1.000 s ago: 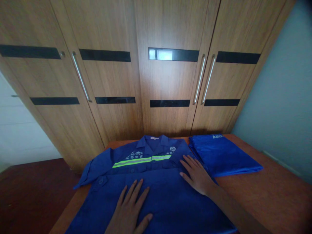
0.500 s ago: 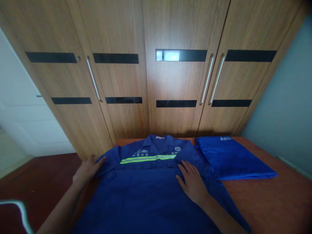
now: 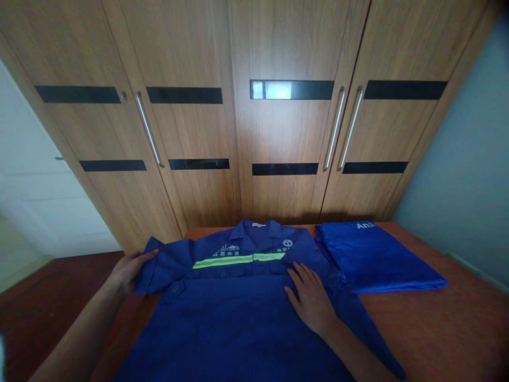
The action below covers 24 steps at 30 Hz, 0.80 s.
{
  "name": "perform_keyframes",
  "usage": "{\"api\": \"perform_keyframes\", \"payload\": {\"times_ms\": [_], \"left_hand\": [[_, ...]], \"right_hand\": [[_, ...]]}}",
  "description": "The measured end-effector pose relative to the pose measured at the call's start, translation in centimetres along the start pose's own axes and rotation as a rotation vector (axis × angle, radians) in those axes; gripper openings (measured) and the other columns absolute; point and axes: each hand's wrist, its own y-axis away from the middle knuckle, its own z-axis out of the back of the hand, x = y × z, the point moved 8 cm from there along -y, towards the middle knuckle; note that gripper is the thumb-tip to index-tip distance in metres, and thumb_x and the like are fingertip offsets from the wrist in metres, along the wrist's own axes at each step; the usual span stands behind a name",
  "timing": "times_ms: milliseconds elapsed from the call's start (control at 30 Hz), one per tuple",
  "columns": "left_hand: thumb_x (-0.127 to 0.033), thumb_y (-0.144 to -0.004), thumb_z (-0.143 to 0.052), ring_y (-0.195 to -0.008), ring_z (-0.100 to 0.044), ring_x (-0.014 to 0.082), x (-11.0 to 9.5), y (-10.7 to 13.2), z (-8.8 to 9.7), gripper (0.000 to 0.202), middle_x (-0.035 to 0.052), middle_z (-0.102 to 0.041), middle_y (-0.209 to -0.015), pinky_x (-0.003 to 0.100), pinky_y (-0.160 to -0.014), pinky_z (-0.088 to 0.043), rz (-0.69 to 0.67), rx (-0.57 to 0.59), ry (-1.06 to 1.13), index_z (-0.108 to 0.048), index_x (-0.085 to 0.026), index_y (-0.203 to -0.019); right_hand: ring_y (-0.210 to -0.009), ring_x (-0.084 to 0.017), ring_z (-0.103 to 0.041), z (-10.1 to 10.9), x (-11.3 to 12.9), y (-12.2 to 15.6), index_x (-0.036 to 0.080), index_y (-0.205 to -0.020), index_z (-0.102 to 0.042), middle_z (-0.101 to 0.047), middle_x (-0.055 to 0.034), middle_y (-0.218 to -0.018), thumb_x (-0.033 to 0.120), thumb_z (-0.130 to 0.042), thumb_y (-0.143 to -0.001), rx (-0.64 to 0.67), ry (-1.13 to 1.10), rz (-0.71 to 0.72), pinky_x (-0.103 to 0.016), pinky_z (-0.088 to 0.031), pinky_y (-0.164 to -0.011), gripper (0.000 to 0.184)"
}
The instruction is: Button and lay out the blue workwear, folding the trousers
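Observation:
A dark blue work jacket lies spread with its collar toward the wardrobe. White print and a yellow-green reflective stripe cross its chest. Over the lower chest runs the straight edge of a wide layer of the same cloth, with a buttoned tab at its left. My left hand pinches the end of the jacket's left-side sleeve, thumb on top. On the right, my right hand rests flat on the cloth, fingers slightly apart. The sleeve on that side is partly hidden behind it.
A folded bright blue cloth item with white lettering lies to the right on the reddish-brown surface. A wooden wardrobe with metal handles stands directly behind. A white door is at the left, a pale wall at the right.
My left hand has drawn the sleeve outward to the left, so it now lies more spread. My right hand stays on the jacket in nearly the same place.

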Motion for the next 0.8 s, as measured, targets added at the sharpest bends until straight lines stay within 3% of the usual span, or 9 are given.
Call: {"api": "perform_keyframes", "payload": {"times_ms": [100,233,333,433,500,633,800], "left_hand": [[-0.03,-0.072,-0.068,-0.068,-0.067,0.0194,-2.0,1.4,-0.8,0.022,0.0009,-0.072,-0.072,0.029,-0.063,-0.056,0.004,0.112,0.173,-0.06,-0.018,-0.089],[-0.05,-0.07,-0.065,-0.08,-0.066,0.023,-6.5,5.1,-2.8,0.039,0.003,-0.072,-0.084,0.031,-0.071,-0.054,-0.39,0.188,-0.111,-0.062,-0.019,-0.095],[-0.055,-0.079,-0.052,-0.084,-0.065,0.0242,-7.6,8.9,-6.1,0.046,0.0057,-0.071,-0.095,0.034,-0.075,-0.052,-0.588,0.293,-0.376,-0.062,-0.019,-0.105],[-0.056,-0.083,-0.049,-0.09,-0.066,0.024,-7.2,13.0,-10.1,0.045,0.0066,-0.069,-0.107,0.034,-0.082,-0.05,-0.713,0.508,-0.593,-0.065,-0.022,-0.108],[-0.056,-0.087,-0.044,-0.096,-0.065,0.0238,-7.0,14.7,-11.9,0.043,0.006,-0.068,-0.111,0.034,-0.087,-0.048,-0.767,0.577,-0.663,-0.067,-0.025,-0.106],[-0.054,-0.092,-0.035,-0.117,-0.055,0.0251,-6.8,14.5,-13.6,0.05,0.0092,-0.059,-0.129,0.036,-0.103,-0.038,-0.845,0.476,-0.701,-0.063,-0.022,-0.119],[-0.06,-0.09,-0.033,-0.14,-0.026,0.0321,-2.8,12.5,-15.9,0.063,0.011,-0.031,-0.153,0.052,-0.112,-0.021,-0.83,0.424,-0.909,-0.042,-0.024,-0.141]], "right_hand": [[-0.132,-0.03,-0.038,0.0,0.0,0.0,0.016,-0.133,-0.053,-0.046,-0.0134,-0.142,0.039,-0.037,-0.094,-0.001,0.001,0.006,-0.048,-0.03,-0.108,0.048],[-0.132,-0.03,-0.038,0.1,0.0,0.0,0.016,-0.133,-0.052,-0.046,-0.013,-0.142,0.039,-0.036,-0.094,0.001,0.002,0.009,-0.048,-0.031,-0.108,0.048],[-0.132,-0.03,-0.038,0.1,0.0,0.0,0.016,-0.133,-0.052,-0.046,-0.0128,-0.142,0.039,-0.037,-0.094,-0.004,0.003,0.011,-0.048,-0.031,-0.108,0.048],[-0.132,-0.03,-0.037,0.1,0.0,0.0,0.016,-0.133,-0.052,-0.046,-0.0128,-0.142,0.038,-0.036,-0.094,-0.003,-0.002,0.012,-0.047,-0.03,-0.108,0.047],[-0.133,-0.03,-0.037,0.1,0.0,0.0,0.016,-0.133,-0.052,-0.046,-0.0127,-0.142,0.038,-0.036,-0.094,0.001,-0.005,0.01,-0.047,-0.03,-0.108,0.048],[-0.133,-0.03,-0.037,0.1,0.0,0.0,0.016,-0.134,-0.052,-0.045,-0.0128,-0.142,0.039,-0.036,-0.094,0.012,-0.012,0.005,-0.047,-0.03,-0.108,0.048],[-0.133,-0.029,-0.036,0.2,0.0,0.1,0.016,-0.134,-0.051,-0.045,-0.0127,-0.143,0.039,-0.036,-0.094,0.01,-0.041,-0.001,-0.047,-0.029,-0.109,0.048]]}}
